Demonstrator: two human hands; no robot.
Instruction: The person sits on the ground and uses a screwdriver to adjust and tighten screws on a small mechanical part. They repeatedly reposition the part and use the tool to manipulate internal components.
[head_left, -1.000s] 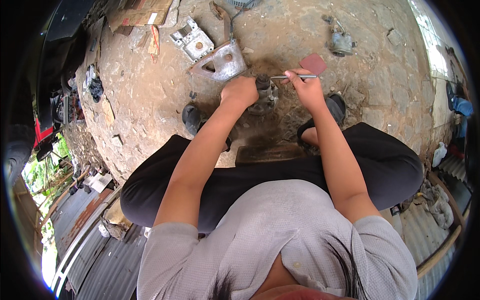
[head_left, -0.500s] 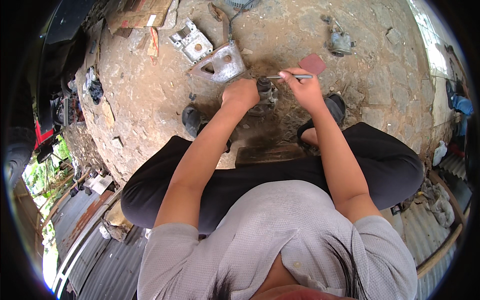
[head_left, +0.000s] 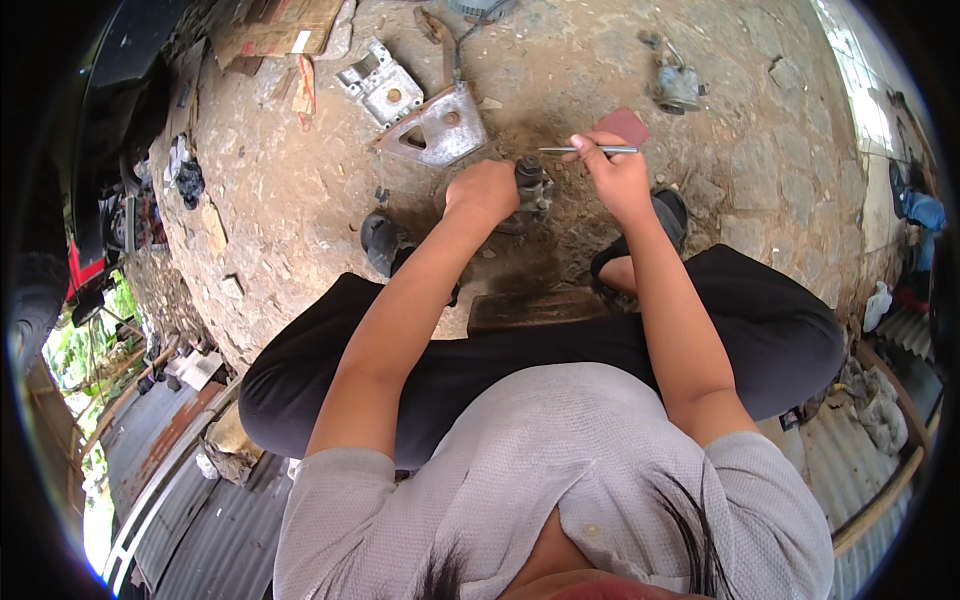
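Between my feet, a small metal engine part (head_left: 541,195) with a dark round top stands upright on the ground. My left hand (head_left: 483,190) is closed against its left side; the fingertips are hidden, but it seems to steady the part. In my right hand (head_left: 612,175) a slim metal rod (head_left: 622,150) with a thinner tip is pinched between thumb and fingers. It lies nearly level, its tip pointing left, just above and beside the dark top, apart from it. A reddish square of sandpaper-like sheet (head_left: 624,124) lies behind the right hand.
Beyond my left hand lie a triangular metal plate (head_left: 437,140) and a pale metal casting (head_left: 384,97). A cylindrical metal part (head_left: 679,88) rests at the far right. Flattened cardboard (head_left: 285,35) is at the far left. A wooden block (head_left: 535,308) sits between my legs.
My right hand has drawn the rod slightly to the right, so its tip has come away from the dark top. My left hand stays on the engine part.
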